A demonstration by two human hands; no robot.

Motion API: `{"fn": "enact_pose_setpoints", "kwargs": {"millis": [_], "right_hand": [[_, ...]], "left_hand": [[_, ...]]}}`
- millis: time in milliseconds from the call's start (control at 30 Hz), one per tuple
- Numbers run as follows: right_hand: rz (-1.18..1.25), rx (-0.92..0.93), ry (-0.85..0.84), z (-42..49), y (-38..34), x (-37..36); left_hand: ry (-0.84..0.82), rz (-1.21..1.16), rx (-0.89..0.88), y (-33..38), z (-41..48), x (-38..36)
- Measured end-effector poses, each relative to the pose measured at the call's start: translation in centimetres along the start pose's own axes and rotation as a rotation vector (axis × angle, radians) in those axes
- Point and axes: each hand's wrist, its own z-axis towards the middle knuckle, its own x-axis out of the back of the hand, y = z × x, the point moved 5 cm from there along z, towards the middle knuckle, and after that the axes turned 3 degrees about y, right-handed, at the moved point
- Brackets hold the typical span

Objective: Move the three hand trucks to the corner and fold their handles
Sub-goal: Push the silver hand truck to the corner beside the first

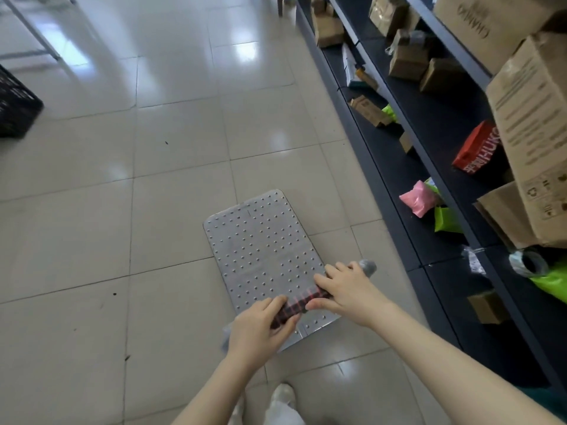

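One hand truck stands on the tiled floor below me, its studded grey metal deck (260, 243) empty and pointing away. Its handle bar (302, 300), wrapped in red and black, is upright in front of me, with a grey bend (368, 266) at its right end. My left hand (260, 326) grips the left part of the bar. My right hand (346, 289) is closed over the right part. Only this one hand truck is in view.
A dark shelf unit (429, 191) runs along the right, close to the deck, holding cardboard boxes (534, 139) and red, pink and green bags. A black crate (15, 105) sits at the far left. Grey metal legs (33, 32) stand at the top left. My shoe (283, 394) is below.
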Motion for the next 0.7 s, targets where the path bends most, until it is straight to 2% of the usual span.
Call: {"fn": "enact_pose_setpoints", "kwargs": {"millis": [200, 400, 533, 700], "right_hand": [[0.042, -0.073, 0.014, 5.2, -2.4, 1.3], [0.102, -0.134, 0.03, 11.0, -5.6, 2.0], [0.144, -0.154, -0.013, 15.0, -7.3, 2.6], [0.196, -0.177, -0.069, 19.9, -8.1, 3.9]], "left_hand": [[0.008, 0.073, -0.034, -4.4, 3.3, 2.9], [0.043, 0.099, 0.142, -9.0, 6.2, 6.7], [-0.018, 0.037, 0.246, -12.6, 8.5, 9.0], [-0.072, 0.067, 0.212, -16.2, 12.6, 11.7]]}}
